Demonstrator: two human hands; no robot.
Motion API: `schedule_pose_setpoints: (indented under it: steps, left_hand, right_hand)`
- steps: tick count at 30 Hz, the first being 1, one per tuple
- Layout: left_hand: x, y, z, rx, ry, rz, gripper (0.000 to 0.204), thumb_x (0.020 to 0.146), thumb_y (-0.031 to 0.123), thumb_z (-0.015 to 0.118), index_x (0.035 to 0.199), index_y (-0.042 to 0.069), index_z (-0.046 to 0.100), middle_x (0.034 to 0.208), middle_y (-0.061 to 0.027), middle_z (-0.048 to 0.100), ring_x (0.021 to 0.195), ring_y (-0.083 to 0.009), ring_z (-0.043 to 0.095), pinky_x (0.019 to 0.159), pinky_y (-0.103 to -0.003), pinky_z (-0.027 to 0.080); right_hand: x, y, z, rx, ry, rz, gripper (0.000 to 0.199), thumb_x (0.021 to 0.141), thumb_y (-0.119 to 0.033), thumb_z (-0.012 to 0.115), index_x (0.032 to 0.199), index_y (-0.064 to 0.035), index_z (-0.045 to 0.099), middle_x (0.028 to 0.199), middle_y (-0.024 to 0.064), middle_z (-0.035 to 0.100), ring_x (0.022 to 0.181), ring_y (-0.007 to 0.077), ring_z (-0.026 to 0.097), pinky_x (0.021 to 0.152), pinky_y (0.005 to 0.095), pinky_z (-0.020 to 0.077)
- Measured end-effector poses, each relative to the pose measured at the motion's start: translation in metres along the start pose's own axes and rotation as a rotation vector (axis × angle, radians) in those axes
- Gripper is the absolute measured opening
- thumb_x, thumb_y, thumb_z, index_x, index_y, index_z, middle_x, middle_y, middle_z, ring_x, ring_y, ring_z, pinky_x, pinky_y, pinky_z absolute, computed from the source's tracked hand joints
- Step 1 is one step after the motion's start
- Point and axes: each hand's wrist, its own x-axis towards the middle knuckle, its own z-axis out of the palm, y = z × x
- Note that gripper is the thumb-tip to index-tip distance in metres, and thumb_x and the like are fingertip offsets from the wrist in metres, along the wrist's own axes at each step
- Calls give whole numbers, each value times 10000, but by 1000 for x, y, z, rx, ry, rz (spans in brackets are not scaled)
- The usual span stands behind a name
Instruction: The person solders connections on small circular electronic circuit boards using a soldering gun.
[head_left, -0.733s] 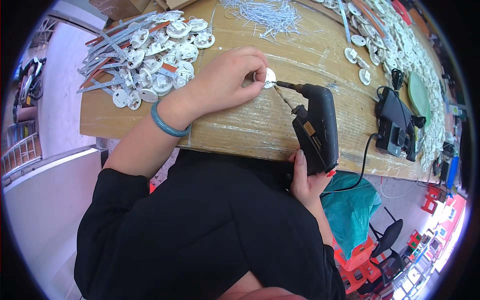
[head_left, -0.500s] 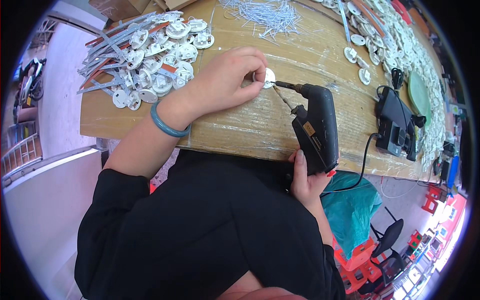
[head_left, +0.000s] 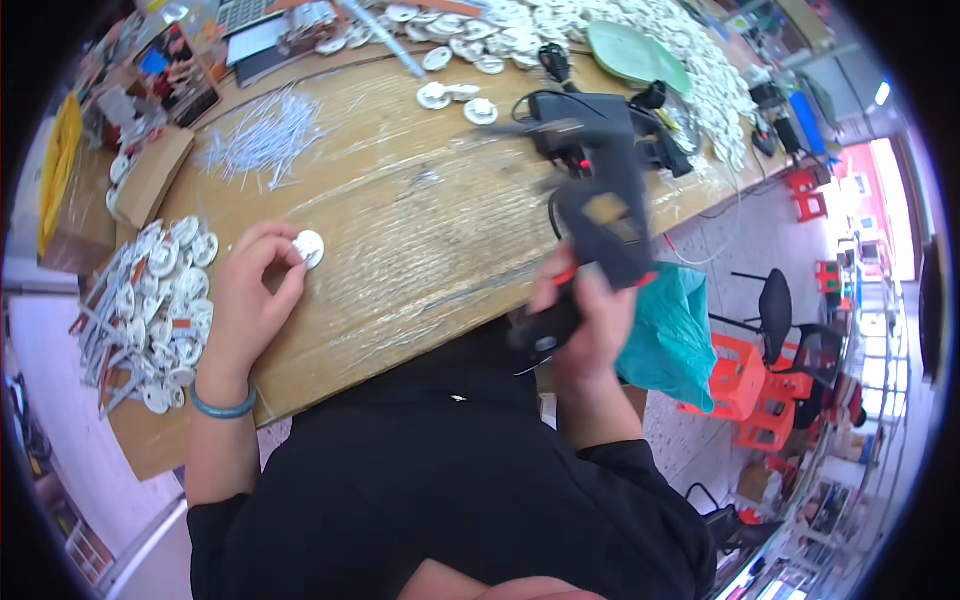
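Black plastic soldering gun (head_left: 606,215), gripped by the right hand (head_left: 597,315), now hangs clear, 3 o'clock from the round white disc (head_left: 312,247); curled left hand (head_left: 252,290) pinches its edge.

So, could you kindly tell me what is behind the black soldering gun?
Part of a black box shows there, on the wooden table, with a small red light. The blurred soldering gun covers some of the box; that hidden part cannot be seen.

Head-worn fisheye, downward over hands (head_left: 245,300)
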Motion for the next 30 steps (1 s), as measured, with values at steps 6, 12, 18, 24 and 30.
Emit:
schedule_pose_setpoints:
  steps: [6, 12, 18, 24, 30]
  left_hand:
    - [1, 7, 3, -13, -1, -41, 80, 802, -30, 641, 832, -12, 569, 1044, -136, 630, 872, -240, 638, 777, -304, 515]
    - [-4, 7, 5, 91, 55, 42, 85, 793, -25, 643, 829, -9, 568, 1031, -135, 633, 880, -251, 633, 772, -315, 514]
    - [-6, 5, -4, 19, -15, -43, 327, 779, 79, 712, 1079, 24, 595, 1087, -147, 632, 954, -284, 631, 849, -372, 512]
    - [0, -1, 3, 158, -39, 116, 477, 802, 75, 707, 1263, 68, 586, 1225, -113, 603, 1143, -326, 553, 1028, -418, 418]
    - [-2, 4, 13, 198, -47, 31, 314, 833, 151, 717, 1119, 62, 623, 1061, -122, 589, 992, -323, 599, 833, -403, 497]
  right_hand:
    - [95, -54, -102, -71, 410, -317, 179, 962, -120, 593, 1070, -5, 508, 844, 87, 598, 619, 156, 596, 495, 273, 486]
    - [180, -37, -195, -769, 520, -392, 395, 907, -173, 692, 1171, 27, 477, 940, 144, 664, 731, 199, 657, 655, 320, 525]
    - [208, -26, -246, -1247, 537, -399, 478, 896, -313, 691, 1144, 81, 582, 1076, 231, 661, 953, 333, 643, 845, 427, 492]
    - [124, -48, -135, -275, 415, -325, 242, 945, -136, 653, 1109, 25, 578, 866, 101, 652, 651, 163, 614, 548, 280, 497]
    - [46, -2, -47, -12, -55, -174, 321, 983, -154, 543, 1232, 46, 517, 1047, 175, 616, 712, 186, 593, 596, 265, 495]
